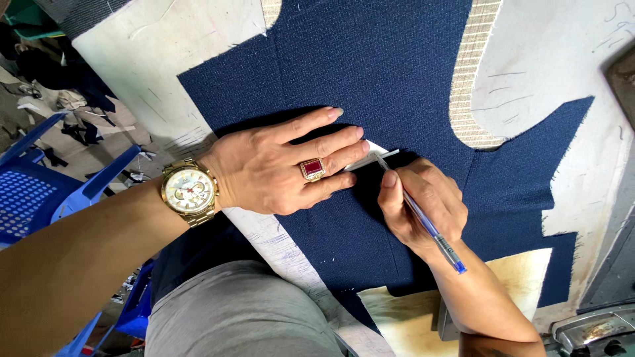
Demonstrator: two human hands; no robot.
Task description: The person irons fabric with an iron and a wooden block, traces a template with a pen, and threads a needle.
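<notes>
A cut piece of dark blue fabric [383,73] lies flat on a white, chalk-marked work table [152,59]. My left hand [284,168] presses flat on the cloth, fingers spread, holding down a small white slip [370,155] under its fingertips. It wears a ring with a red stone and a gold wristwatch. My right hand [423,205] grips a blue pen [423,221] whose tip touches the white slip's edge.
A beige woven strip [473,73] shows beside the fabric's curved cutout. Blue plastic chairs [40,192] stand at the left over a floor strewn with cloth scraps. Part of a metal machine [589,330] sits at the bottom right corner.
</notes>
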